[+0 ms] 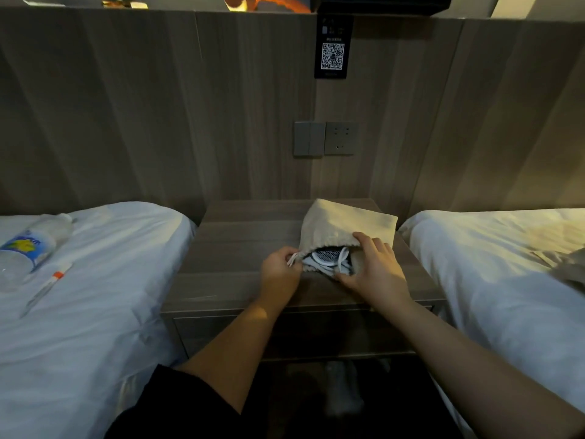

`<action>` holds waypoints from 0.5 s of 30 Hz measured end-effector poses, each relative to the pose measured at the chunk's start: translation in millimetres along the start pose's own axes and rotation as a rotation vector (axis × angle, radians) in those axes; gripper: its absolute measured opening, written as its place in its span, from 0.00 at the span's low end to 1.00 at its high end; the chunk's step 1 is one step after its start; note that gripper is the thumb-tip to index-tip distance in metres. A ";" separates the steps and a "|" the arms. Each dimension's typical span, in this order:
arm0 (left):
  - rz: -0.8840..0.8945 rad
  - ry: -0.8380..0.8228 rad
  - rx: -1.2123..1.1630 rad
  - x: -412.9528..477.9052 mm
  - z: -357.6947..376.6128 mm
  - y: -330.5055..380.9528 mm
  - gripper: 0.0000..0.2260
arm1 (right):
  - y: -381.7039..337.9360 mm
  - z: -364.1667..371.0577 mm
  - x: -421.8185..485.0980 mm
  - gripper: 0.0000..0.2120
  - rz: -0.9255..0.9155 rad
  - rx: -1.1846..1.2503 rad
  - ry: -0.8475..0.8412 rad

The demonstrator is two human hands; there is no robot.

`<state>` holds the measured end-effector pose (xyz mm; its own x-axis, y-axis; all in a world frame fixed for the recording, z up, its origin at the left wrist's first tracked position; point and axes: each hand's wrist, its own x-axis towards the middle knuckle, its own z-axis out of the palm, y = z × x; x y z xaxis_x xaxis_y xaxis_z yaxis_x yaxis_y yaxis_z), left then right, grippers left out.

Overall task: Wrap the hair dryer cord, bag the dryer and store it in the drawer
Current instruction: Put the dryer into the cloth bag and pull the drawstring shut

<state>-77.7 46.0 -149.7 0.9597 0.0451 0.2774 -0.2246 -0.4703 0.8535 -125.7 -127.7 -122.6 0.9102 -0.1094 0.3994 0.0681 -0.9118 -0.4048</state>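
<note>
Head view: beige drawstring bag (345,223) lies on the wooden nightstand (240,248), toward its right half. Hair dryer (329,256) sits inside the bag mouth, grille end and white cord (341,263) showing. Left hand (280,269) pinches the drawstring (292,258) at the mouth's left edge, fingers closed. Right hand (373,267) spread half-open, gripping the mouth's right rim (thumb below). Water bottle (30,245) on the bed left of the nightstand.

Hair dryer (327,256) inside cloth bag (345,221) on nightstand (234,248), left hand (280,269) pinching drawstring, right hand (375,267) gripping bag mouth
</note>
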 end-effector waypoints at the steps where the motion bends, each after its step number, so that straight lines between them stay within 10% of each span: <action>1: 0.001 -0.012 -0.001 0.1 -0.1 -1.2 0.06 | 0.4 0.9 2.6 0.37 0.014 -0.005 0.017; 9: 0.009 -0.092 -0.070 1.4 -2.9 -2.8 0.05 | 8.2 6.0 24.8 0.31 -0.013 -0.126 0.075; 15: -0.011 -0.020 -0.086 -0.8 -4.5 -2.6 0.06 | 25.4 -5.2 22.4 0.47 -0.001 0.179 -0.161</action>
<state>-78.7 51.2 -150.1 0.9652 0.0315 0.2598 -0.2271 -0.3924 0.8913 -105.8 -155.3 -119.6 0.9626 -0.0308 0.2692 0.1272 -0.8258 -0.5494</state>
